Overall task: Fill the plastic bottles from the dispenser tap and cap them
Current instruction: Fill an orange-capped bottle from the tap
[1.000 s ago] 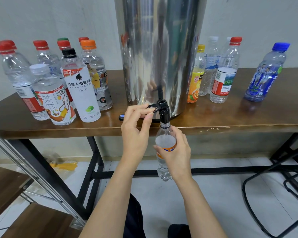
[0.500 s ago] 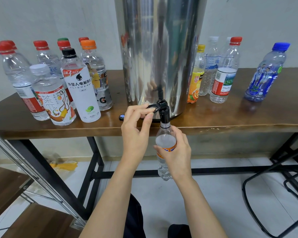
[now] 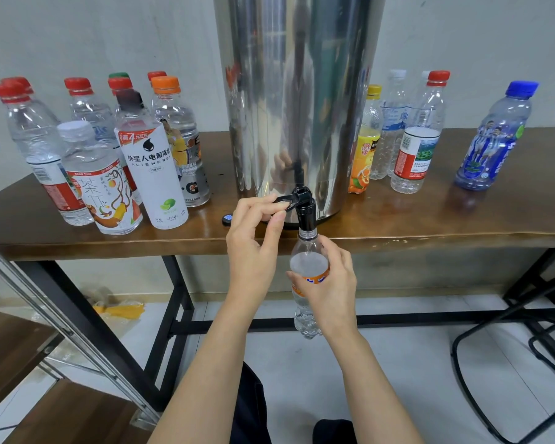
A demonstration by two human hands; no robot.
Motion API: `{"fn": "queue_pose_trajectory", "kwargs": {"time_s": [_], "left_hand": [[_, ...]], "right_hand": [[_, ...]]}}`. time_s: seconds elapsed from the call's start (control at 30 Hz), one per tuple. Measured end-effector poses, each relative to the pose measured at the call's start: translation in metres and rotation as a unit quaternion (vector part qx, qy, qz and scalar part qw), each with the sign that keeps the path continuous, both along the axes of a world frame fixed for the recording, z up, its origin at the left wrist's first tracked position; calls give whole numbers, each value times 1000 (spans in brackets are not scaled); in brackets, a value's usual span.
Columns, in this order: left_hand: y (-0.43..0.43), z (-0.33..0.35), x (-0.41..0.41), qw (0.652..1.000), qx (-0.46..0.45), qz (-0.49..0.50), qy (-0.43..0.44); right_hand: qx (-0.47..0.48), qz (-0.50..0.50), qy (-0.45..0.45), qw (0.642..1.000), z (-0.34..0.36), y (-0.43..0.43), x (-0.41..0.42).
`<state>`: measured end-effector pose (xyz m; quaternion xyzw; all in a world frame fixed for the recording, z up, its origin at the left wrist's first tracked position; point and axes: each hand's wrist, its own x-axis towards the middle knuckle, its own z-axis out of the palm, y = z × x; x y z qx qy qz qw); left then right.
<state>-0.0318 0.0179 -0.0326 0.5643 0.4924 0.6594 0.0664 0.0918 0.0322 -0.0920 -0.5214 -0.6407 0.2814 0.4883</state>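
Right hand (image 3: pixel 329 290) is wrapped around an orange-labelled Fanta bottle (image 3: pixel 308 267), holding it upright with its open neck right under the black tap (image 3: pixel 305 209). Left hand (image 3: pixel 253 248) pinches the tap lever (image 3: pixel 282 200), thumb underneath. Behind sits the steel dispenser (image 3: pixel 298 91) on the counter (image 3: pixel 430 225), capped bottles either side.

At the left of the frame, the tall white bottle (image 3: pixel 153 174) says "外星人电解质水" and "ALIENERGY". Its red band near the top says "赢4元红包", and low down is "240". Just left of it, the tea bottle (image 3: pixel 103 193) has big letters "茶π". Behind them, the orange-capped bottle (image 3: pixel 186 145) shows a "G" sign. In the middle, the held bottle (image 3: pixel 306 264) under the tap (image 3: pixel 305 213) shows "FAN" on orange. Words on the bottles at the right (image 3: pixel 414 155) are too small to read.
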Motion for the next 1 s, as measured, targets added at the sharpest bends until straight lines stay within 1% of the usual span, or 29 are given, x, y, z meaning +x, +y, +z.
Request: {"fn": "queue_pose_trajectory", "kwargs": {"time_s": [0.8, 1.0], "left_hand": [[0, 1, -1, 1000, 5, 2, 12], [1, 0, -1, 1000, 6, 0, 12]], "right_hand": [[13, 8, 13, 1000, -2, 2, 0], [4, 9, 14, 1000, -1, 1, 0]]}}
